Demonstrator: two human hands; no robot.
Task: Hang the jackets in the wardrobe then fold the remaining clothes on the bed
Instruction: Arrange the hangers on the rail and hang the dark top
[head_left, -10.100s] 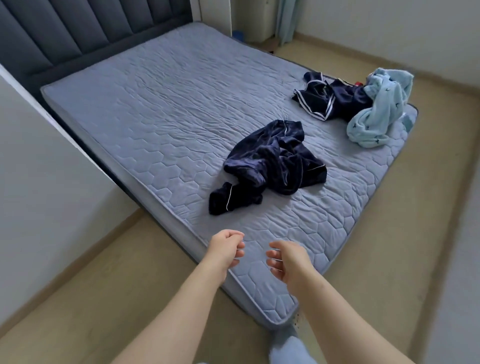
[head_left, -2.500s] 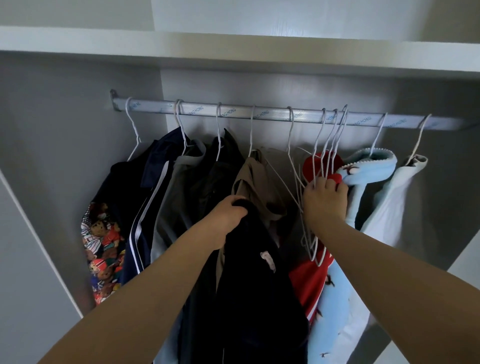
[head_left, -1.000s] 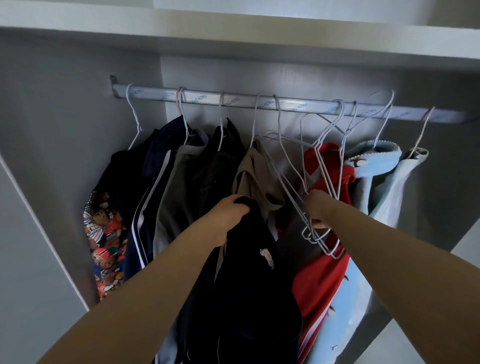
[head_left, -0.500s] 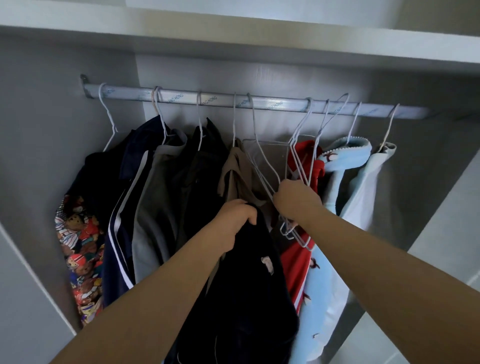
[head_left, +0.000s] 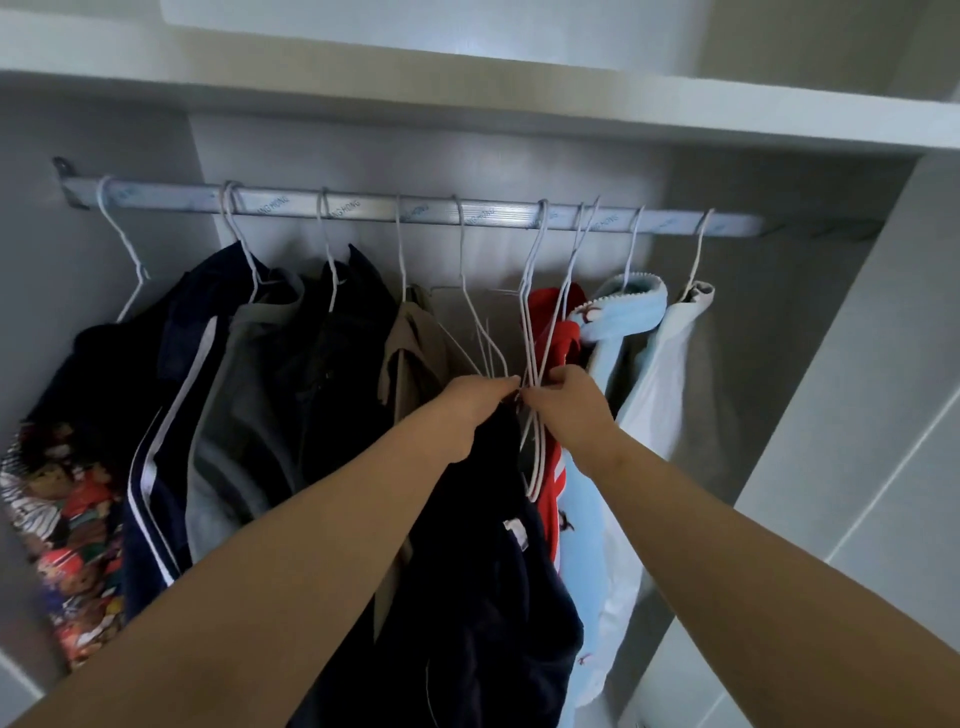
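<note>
I face the open wardrobe. My left hand grips the top of a dark navy jacket, which hangs down below my forearm. Right beside it, my right hand pinches a bunch of bare white wire hangers whose hooks sit on the metal rail. The two hands nearly touch at the hangers' lower wires. The bed is out of view.
Along the rail hang dark and grey jackets on the left, a tan garment, a red one, a light blue one and a white one. A white shelf runs above; the wardrobe side panel is at right.
My left hand has lifted the navy jacket up to meet my right hand at the hangers. My right hand has shifted its hold on the wire hangers slightly right and up.
</note>
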